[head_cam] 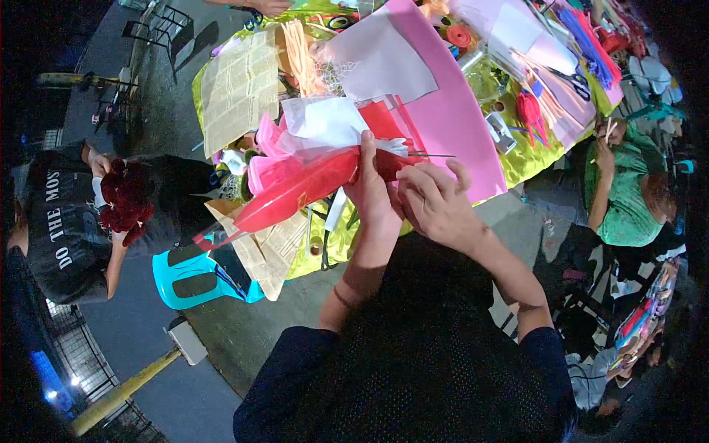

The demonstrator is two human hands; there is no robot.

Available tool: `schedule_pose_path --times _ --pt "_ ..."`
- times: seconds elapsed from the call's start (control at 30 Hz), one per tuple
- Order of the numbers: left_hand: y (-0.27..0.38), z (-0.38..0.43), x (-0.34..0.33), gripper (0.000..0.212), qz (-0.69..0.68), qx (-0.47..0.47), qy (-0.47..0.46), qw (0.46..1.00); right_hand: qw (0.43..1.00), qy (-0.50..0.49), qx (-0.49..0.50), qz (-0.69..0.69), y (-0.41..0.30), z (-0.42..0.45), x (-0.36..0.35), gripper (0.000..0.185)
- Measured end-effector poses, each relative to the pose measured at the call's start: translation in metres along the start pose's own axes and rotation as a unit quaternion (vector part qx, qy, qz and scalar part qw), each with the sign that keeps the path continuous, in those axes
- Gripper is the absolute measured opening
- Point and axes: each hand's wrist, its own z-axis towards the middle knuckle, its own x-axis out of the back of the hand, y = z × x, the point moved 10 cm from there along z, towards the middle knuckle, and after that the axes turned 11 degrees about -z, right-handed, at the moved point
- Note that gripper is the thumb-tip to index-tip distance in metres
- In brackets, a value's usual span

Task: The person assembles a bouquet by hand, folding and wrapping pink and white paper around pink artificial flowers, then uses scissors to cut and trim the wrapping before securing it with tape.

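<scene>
A bouquet wrapped in glossy red film [302, 191] lies across my left hand [372, 191], which grips it near its narrow end with the thumb on top. Pink petals [271, 174] and a white wrapping sheet [327, 122] show at the wide end, pointing left. Thin dark stems [435, 155] stick out to the right past a bunched white end [393, 146]. My right hand [437, 202] is at the narrow end with its fingers curled and fingertips against the red wrap. Whether they pinch anything is hidden.
Pink sheets [471, 149], newsprint-patterned paper [238, 88], and peach pipe cleaners [299, 58] lie on the yellow-green tablecloth [532, 160]. Scissors [579, 83] rest at the right. A turquoise plastic chair [185, 277] stands at the left. One person [72, 221] holds dark red flowers [126, 199]; another [631, 183] sits right.
</scene>
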Motion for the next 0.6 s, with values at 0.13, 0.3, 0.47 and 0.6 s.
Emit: schedule_pose_path --times 0.13,0.3,0.47,0.6 --pt "0.002 -0.008 -0.010 0.031 0.015 -0.001 0.002 1.000 0.999 -0.031 0.004 -0.014 -0.001 -0.001 -0.004 0.023" --pt "0.005 0.012 0.001 0.028 0.057 -0.080 -0.022 0.995 0.997 -0.077 0.009 0.031 -0.012 0.005 -0.002 0.022" --pt "0.005 0.006 -0.007 0.023 -0.018 0.034 -0.011 0.999 0.997 -0.044 -0.019 0.068 0.003 0.004 0.005 0.026" --pt "-0.003 0.013 0.004 0.028 -0.044 0.059 0.042 0.996 0.998 -0.009 -0.045 0.035 0.021 -0.007 0.004 0.036"
